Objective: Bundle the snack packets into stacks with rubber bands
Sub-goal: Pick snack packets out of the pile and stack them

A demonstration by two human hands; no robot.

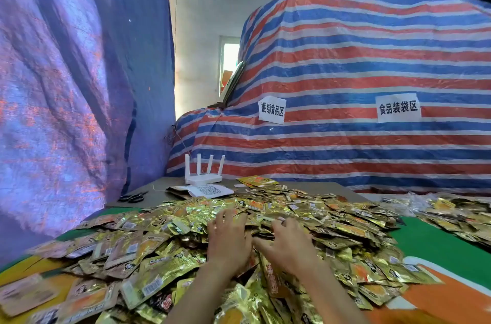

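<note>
packets: loose heap of gold and brown snack packets [164, 249] fills the lower half of the frame, lying every which way on the green table [435, 241]
left hand [228, 241]: lower centre, palm down on the heap, fingers straight and spread, pressing on packets
right hand [288, 246]: just beside the left hand, fingers bent down into the heap — can't tell if they grip a packet
second heap [451, 209]: right edge, apart from the main one
far table edge: white router [203, 177], antennas upright; qr sheet [210, 191] just in front; scissors [132, 196] to its left
background: striped tarp [345, 71] with two paper signs [271, 110] at right — blue curtain [66, 84] at left
</note>
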